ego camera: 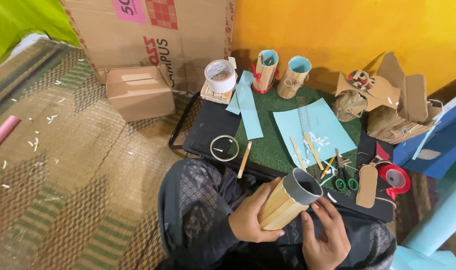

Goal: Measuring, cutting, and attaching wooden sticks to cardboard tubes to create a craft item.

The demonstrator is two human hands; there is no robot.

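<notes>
My left hand (250, 217) wraps around a grey tube clad in wooden sticks (288, 197), held tilted over my lap. My right hand (324, 235) steadies the same tube from below, its fingers pressed on the lower end near the grey rim. Just beyond the tube, several loose wooden sticks (308, 150) and white scraps lie on a light blue paper sheet (315, 127). Green-handled scissors (344, 175) rest at the sheet's right corner. Another loose stick (244, 159) lies to the left on the green mat (273, 135).
Two finished stick-clad cups (280, 72) stand at the back by the orange wall. A white tape roll (220, 76), a clear tape ring (224, 148), red tape (395, 177), cardboard boxes (140, 90), cardboard craft pieces (388, 107) and a pink roll (2, 134) surround the low black table (208, 127).
</notes>
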